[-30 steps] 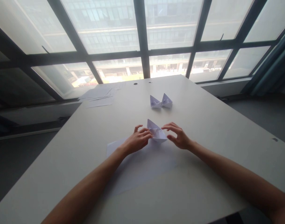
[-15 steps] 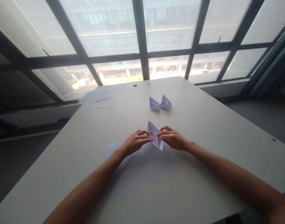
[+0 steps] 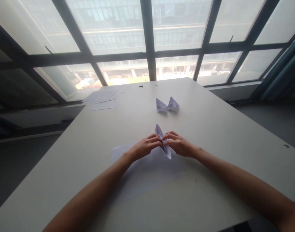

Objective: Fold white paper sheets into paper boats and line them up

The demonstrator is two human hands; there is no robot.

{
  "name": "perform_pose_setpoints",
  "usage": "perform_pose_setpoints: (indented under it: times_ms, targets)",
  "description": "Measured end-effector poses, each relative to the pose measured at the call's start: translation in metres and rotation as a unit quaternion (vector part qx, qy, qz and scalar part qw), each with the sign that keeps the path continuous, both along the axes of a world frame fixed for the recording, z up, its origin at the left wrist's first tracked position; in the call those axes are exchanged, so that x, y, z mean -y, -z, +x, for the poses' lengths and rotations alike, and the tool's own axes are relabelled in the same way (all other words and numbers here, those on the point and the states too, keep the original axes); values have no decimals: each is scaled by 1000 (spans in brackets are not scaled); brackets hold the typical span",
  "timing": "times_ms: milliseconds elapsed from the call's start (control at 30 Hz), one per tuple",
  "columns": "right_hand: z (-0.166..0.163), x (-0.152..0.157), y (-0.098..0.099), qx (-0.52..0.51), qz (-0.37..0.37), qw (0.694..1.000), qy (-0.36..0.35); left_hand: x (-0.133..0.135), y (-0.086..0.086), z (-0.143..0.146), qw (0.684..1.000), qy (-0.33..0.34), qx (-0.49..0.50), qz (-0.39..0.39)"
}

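Note:
A folded white paper boat is held between my two hands, its pointed ends showing above and below my fingers. From the left, my left hand pinches its side, and the fingers are closed on the paper. My right hand grips the opposite side with bent fingers. The fingertips of both hands nearly meet at the boat's middle and hide that part. Below the hands lies a flat sheet of white paper, partly covered by my left forearm.
Two more paper boats stand side by side farther back on the white table. Several loose paper sheets lie at the far left. Large framed windows rise behind the table, and a curtain hangs at the right.
My left hand has moved right, closer to my right hand. The boat between them has become narrower, its sides pressed together. The view has shifted slightly.

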State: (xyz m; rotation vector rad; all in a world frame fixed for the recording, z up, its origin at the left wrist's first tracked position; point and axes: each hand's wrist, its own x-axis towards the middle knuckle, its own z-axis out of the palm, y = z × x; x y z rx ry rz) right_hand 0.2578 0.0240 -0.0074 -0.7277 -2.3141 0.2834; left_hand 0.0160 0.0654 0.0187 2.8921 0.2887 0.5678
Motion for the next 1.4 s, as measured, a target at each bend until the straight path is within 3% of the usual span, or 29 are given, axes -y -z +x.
perform_pose_setpoints:
  times_ms: [100,167,267,400,567,700,767,800,867,933,1000,1067,1133,1267,1400]
  targets:
    - [-2,-2,8,-96,-62,986,120,-2,5,-5,999,-15,27,9]
    - [-4,-2,11,-142,-136,968,153,-2,7,-6,998,-31,44,14]
    - [-5,2,5,-156,-246,954,65,0,9,-5,996,-48,72,10]
    - [-2,11,-15,-157,-296,938,-84,5,8,1,989,-69,132,-16]
    - [-5,15,-20,-183,-318,923,-121,8,7,8,962,-105,244,-67]
    - [-16,16,-8,-217,-311,925,-24,9,6,11,962,-112,240,-71]
    - [-22,16,-5,-314,-328,889,59,12,6,13,956,-152,245,-49]
    - [-23,15,-5,-367,-347,859,87,14,6,14,942,-199,268,-45]
    - [-24,12,-9,-450,-392,795,105,18,3,19,878,-321,343,-91]
    - [-22,11,-14,-496,-431,749,88,24,-2,24,791,-385,403,-253]
    - [-22,12,-18,-516,-453,724,61,32,-8,31,714,-314,394,-486]
    - [-24,14,-19,-518,-453,725,41,40,-11,39,647,-170,353,-655]
    - [-30,18,-17,-510,-434,741,44,49,-10,48,608,-93,359,-702]
    - [-42,24,-15,-487,-393,776,76,61,0,60,571,-117,441,-683]
    - [-42,25,-16,-472,-396,781,102,63,8,64,548,-129,461,-686]
